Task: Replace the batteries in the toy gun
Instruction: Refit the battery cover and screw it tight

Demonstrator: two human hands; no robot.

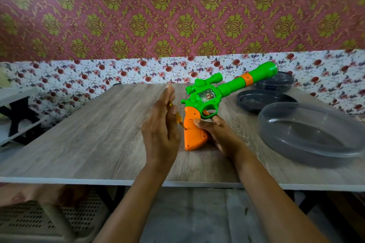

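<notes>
A toy gun (215, 92) with a green body, a scope and an orange grip stands on its butt on the wooden table (94, 136), its barrel pointing up to the far right. My right hand (219, 134) grips the orange grip from the right, with the thumb on its side and a finger under the trigger guard. My left hand (161, 128) is just left of the gun, fingers stretched upward, and pinches a screwdriver (178, 119) with a clear orange handle. The screwdriver's tip touches the left side of the grip. Most of the handle is hidden behind the fingers.
Three round dark-grey plastic dishes sit on the right of the table: a large one (308, 136) near my right arm, a flat one (262, 100) behind it, another (276, 83) at the back. A white shelf (15, 108) stands at left and a perforated stool (39, 219) below the table's front edge.
</notes>
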